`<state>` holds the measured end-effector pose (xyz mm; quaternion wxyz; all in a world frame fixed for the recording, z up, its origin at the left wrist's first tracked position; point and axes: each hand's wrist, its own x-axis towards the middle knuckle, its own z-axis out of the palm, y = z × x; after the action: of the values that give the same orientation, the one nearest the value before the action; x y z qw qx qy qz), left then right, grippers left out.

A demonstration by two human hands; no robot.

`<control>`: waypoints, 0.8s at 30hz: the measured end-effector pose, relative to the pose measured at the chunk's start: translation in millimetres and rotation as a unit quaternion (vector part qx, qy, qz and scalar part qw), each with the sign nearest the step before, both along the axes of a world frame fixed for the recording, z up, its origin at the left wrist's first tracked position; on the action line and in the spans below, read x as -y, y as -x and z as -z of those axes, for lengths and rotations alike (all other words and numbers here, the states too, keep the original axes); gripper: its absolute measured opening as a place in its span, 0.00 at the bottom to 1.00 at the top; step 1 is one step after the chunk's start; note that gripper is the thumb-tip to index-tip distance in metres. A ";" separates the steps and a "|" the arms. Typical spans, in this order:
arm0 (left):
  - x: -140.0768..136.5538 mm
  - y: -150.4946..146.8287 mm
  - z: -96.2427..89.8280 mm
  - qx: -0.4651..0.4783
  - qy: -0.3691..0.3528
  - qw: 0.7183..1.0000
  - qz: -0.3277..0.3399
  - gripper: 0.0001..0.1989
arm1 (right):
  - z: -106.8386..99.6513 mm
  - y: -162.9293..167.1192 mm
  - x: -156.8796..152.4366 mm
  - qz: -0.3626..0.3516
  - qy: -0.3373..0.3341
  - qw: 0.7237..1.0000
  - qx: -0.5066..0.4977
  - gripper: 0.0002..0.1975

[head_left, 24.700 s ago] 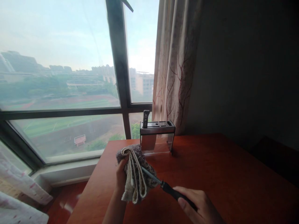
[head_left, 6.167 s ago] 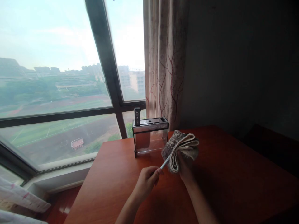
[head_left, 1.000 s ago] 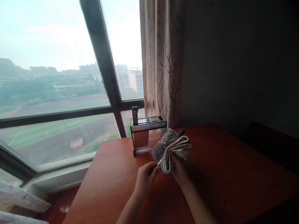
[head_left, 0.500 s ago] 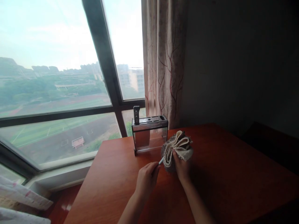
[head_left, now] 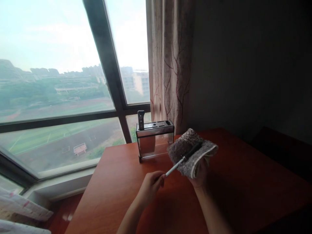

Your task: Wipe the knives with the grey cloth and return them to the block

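Observation:
My left hand (head_left: 153, 183) is closed around the end of a thin pale metal rod with a black handle, which looks like a sharpening steel (head_left: 175, 167). The steel slants up to the right, its handle lying on a folded grey-brown towel (head_left: 181, 143). Underneath, my right hand (head_left: 200, 174) grips the towel at its pale folded edge; most of those fingers are hidden by the cloth. Just behind, a clear-sided knife block (head_left: 156, 128) stands on the table, with one dark-handled knife (head_left: 141, 120) upright in its left slot.
The reddish-brown wooden table (head_left: 117, 185) reaches to the window side, where a dark window frame (head_left: 102, 114) and a patterned curtain (head_left: 170, 65) rise behind it. At lower left hangs another pale curtain (head_left: 21, 204). The wall on the right is dark.
The towel has opened out from around the steel, showing the black handle on top of it. My right hand has shifted to the right and turned beneath the cloth; my left still grips the rod.

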<state>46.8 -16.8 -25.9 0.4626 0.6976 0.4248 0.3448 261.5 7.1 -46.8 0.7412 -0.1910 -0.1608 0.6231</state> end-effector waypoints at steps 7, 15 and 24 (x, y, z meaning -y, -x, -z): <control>-1.1 0.0 0.6 -0.081 -0.096 0.991 -0.055 0.14 | 11.1 10.9 -8.2 0.051 0.051 0.995 0.068 0.21; -1.5 1.0 -2.5 -0.040 -0.068 0.994 -0.071 0.15 | 7.9 11.3 -2.4 0.011 0.042 0.998 0.043 0.20; -4.7 -1.5 -1.3 0.066 0.022 0.992 -0.107 0.17 | 0.1 9.3 1.7 -0.010 0.026 1.000 0.011 0.19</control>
<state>48.2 -12.1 -24.6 0.4653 0.6138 0.4730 0.4277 252.2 5.4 -46.9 0.7276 -0.2155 -0.1544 0.6327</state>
